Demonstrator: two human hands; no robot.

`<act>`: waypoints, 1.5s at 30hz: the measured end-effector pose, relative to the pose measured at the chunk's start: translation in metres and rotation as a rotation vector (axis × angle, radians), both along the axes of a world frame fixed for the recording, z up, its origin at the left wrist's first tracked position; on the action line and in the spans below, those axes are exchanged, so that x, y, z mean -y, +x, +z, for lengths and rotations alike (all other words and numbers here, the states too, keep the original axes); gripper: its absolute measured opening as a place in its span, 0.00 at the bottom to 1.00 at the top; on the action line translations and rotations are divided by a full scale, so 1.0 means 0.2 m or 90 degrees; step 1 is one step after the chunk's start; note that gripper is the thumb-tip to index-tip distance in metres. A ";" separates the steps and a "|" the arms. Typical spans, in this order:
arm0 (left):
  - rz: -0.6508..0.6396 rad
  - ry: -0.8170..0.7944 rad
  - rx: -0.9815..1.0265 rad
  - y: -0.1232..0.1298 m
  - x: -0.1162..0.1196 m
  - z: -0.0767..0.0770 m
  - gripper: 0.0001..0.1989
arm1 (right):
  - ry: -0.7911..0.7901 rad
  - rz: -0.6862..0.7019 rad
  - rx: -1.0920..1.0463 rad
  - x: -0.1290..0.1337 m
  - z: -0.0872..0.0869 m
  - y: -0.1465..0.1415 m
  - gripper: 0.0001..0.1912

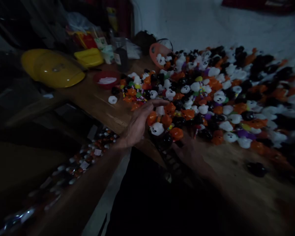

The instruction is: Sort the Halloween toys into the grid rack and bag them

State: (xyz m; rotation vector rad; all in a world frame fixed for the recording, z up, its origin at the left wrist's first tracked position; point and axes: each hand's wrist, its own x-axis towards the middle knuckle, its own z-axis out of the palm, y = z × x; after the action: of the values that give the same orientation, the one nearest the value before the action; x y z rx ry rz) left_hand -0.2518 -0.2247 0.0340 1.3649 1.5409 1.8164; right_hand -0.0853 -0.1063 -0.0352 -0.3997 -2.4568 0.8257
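A large heap of small figures [218, 97] in white, orange, black and purple covers the wooden table. My left hand [139, 123] lies along the heap's left front edge, fingers stretched out and touching the pieces. Beside its palm are a white figure with a dark face [157, 129] and several orange ones. My right hand [188, 151] is at the front edge of the heap, dim and blurred, close to a round orange piece [176, 134]. Its fingers are partly hidden, and whether it holds anything cannot be made out.
On the table's left stand a yellow rounded object [55, 68], a red bowl [105, 80] with white contents and a dark container [120, 59]. More figures [73, 167] lie below the table at left. A lone black piece [257, 168] is at right.
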 end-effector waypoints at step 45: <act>0.157 -0.194 -0.697 0.16 -0.03 -0.03 0.09 | -0.031 -0.283 0.083 -0.18 0.05 0.26 0.12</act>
State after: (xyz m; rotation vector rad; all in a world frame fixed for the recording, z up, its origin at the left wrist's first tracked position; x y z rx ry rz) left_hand -0.2198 -0.2179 0.0272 2.2231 2.4355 0.7995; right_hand -0.0325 -0.0695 -0.0255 -1.0022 -2.3295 0.6845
